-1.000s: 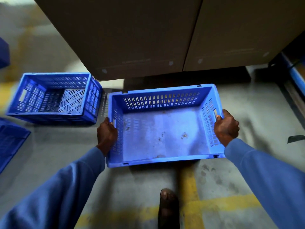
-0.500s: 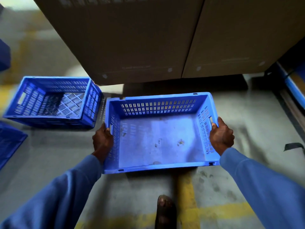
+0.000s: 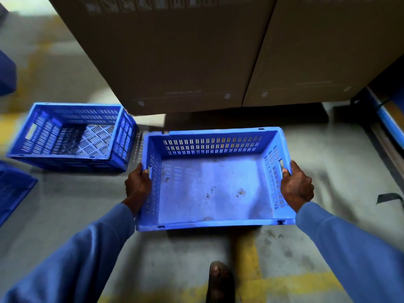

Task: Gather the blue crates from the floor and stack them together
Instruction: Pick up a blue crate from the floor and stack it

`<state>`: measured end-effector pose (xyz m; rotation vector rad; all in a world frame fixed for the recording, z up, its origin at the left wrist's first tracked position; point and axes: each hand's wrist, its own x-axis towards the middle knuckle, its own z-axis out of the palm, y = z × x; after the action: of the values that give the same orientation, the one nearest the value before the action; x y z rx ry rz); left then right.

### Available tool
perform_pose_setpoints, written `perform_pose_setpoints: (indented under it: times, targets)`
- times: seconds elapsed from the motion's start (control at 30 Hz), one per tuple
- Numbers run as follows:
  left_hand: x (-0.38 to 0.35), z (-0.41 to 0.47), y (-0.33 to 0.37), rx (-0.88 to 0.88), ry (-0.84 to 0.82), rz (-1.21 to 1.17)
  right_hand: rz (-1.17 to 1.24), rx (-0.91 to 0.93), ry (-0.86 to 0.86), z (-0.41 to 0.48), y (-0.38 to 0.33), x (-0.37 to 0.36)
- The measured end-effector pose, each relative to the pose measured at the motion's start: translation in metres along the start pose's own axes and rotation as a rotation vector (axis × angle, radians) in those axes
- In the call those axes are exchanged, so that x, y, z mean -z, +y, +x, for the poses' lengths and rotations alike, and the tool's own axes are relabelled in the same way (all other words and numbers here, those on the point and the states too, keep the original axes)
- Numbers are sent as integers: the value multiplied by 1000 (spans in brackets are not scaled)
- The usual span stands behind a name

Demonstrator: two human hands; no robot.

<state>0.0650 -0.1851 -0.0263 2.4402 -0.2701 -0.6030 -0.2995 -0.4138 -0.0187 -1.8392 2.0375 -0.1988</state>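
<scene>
A shallow blue crate (image 3: 215, 224) with slotted walls and a solid, stained floor sits in the middle of the view, held level by both side handles. My left hand (image 3: 138, 186) grips its left handle and my right hand (image 3: 296, 186) grips its right handle. It seems to hover just above the grey floor, but I cannot tell for certain. A deeper blue crate (image 3: 72, 136) with a perforated bottom stands on the floor to the left, a small gap away from the held one. Part of another blue crate (image 3: 13, 189) shows at the left edge.
Two tall cardboard boxes (image 3: 188, 53) rise right behind the crates. A blue rack edge (image 3: 387, 119) runs along the right. Yellow floor lines (image 3: 249, 259) cross under me, and my sandalled foot (image 3: 219, 281) is at the bottom centre. A dark blue object (image 3: 6, 75) sits at far left.
The held crate has come down and slightly toward me across the frames, with both hands keeping the same grip. The left crate has stayed where it was.
</scene>
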Motion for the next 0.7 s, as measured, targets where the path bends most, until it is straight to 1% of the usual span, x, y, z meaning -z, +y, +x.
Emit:
perform_pose_setpoints:
  times: [0.07, 0.13, 0.2, 0.33, 0.47, 0.7]
  targets:
    - [4, -4, 4, -53, -24, 25, -10, 42, 21, -3, -6, 1]
    - [7, -10, 8, -170, -41, 38, -24, 111, 69, -9, -14, 0]
    - [12, -18, 15, -241, -48, 46, -37, 145, 98, -18, -28, 0]
    - [27, -41, 38, -338, -44, 28, -9, 182, 55, -46, -62, 10]
    - [46, -57, 52, -374, -66, 50, 10, 207, 10, -79, -95, 26]
    - [99, -90, 67, -354, -64, 79, 42, 273, -68, -147, -155, 48]
